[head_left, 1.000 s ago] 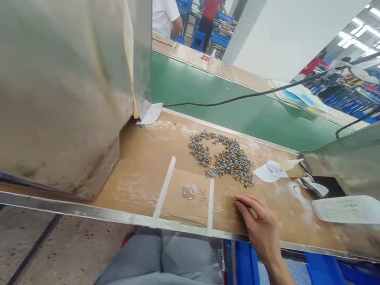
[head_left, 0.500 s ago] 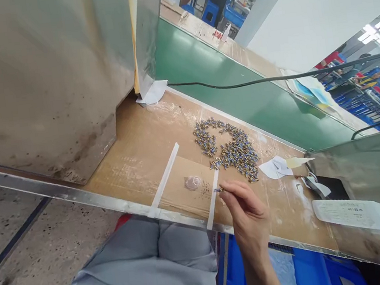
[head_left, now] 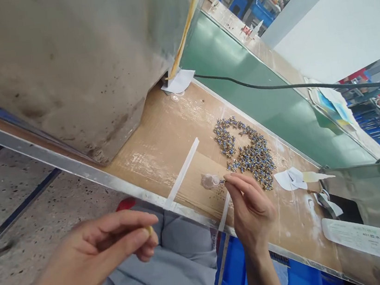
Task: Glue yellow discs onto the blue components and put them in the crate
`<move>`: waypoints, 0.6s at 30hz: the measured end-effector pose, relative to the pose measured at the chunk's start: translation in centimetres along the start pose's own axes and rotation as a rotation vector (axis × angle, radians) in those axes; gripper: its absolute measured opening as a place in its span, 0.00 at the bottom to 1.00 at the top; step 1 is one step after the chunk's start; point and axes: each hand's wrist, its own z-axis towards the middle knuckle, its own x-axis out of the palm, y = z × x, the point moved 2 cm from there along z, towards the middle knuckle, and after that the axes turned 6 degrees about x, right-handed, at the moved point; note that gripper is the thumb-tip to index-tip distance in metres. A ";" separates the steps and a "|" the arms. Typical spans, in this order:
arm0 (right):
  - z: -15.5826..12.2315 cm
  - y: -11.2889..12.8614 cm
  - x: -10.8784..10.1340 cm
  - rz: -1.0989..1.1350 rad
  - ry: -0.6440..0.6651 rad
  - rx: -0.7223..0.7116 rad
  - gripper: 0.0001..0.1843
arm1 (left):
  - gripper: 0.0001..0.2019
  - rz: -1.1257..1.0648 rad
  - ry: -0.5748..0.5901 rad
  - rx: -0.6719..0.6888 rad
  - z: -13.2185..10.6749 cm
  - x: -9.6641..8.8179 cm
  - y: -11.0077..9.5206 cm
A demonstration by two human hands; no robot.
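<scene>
The right hand's grip was narrow, thumb and forefinger closed on a tiny part just beside the clear dish; whether the two touched could not be told. That fingertip pinch probably suited so small a piece, since it left the left end bare.

The left hand hung nearer, in front of the surface, its thumb and fingers together on a small yellowish piece mostly hidden by the fingertips.

The dish lay on a cardboard sheet between two white strips, which seemed to fix the sheet down. The heap of similar parts spread on the far side of the dish and to its right, likely to stay within easy reach.

The held part looked bluish at its bare end, the rest covered by fingers. The heaped ones mixed blue with a brassy tone, with pale glints, too fine to make out singly.
</scene>
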 end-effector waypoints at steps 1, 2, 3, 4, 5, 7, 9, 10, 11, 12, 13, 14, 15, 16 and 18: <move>0.0 -0.1 0.0 0.001 -0.003 0.004 0.07 | 0.11 -0.032 0.039 -0.029 -0.2 0.9 0.2; -0.1 -0.1 0.1 0.004 -0.006 0.005 0.07 | 0.11 -0.061 0.080 -0.055 -0.3 1.5 0.4; -0.1 -0.1 0.1 0.007 -0.009 0.007 0.07 | 0.12 -0.083 0.119 -0.071 -0.3 1.9 0.5; -0.1 -0.1 0.2 0.009 -0.012 0.009 0.07 | 0.12 -0.097 0.154 -0.076 -0.2 2.1 0.6; -0.1 -0.1 0.3 0.009 -0.014 0.011 0.07 | 0.12 -0.108 0.188 -0.075 -0.1 2.2 0.6; -0.1 -0.1 0.4 0.002 -0.018 0.018 0.07 | 0.12 -0.122 0.249 -0.067 0.2 2.1 0.7; -0.1 0.0 0.5 0.000 -0.023 0.023 0.07 | 0.11 -0.117 0.263 -0.067 0.4 2.0 0.6; -0.1 0.0 0.6 0.001 -0.028 0.026 0.07 | 0.10 -0.112 0.251 -0.070 0.3 2.0 0.5; -0.1 0.1 0.6 0.002 -0.033 0.029 0.07 | 0.10 -0.107 0.235 -0.073 0.3 2.0 0.3; -0.1 0.1 0.6 0.002 -0.036 0.032 0.08 | 0.10 -0.103 0.219 -0.076 0.2 2.1 0.2; -0.1 0.1 0.7 0.000 -0.037 0.033 0.08 | 0.10 -0.101 0.208 -0.074 0.2 2.1 0.2; -0.1 0.2 0.7 -0.005 -0.036 0.031 0.08 | 0.10 -0.097 0.206 -0.067 0.2 2.1 0.3; -0.1 0.3 0.7 -0.013 -0.034 0.027 0.08 | 0.11 -0.091 0.213 -0.056 0.2 2.0 0.5; -0.1 0.3 0.8 -0.022 -0.032 0.019 0.08 | 0.12 -0.081 0.223 -0.042 0.3 1.9 0.8; -0.1 0.4 0.8 -0.035 -0.034 -0.005 0.09 | 0.14 -0.058 0.257 -0.016 0.5 1.6 1.5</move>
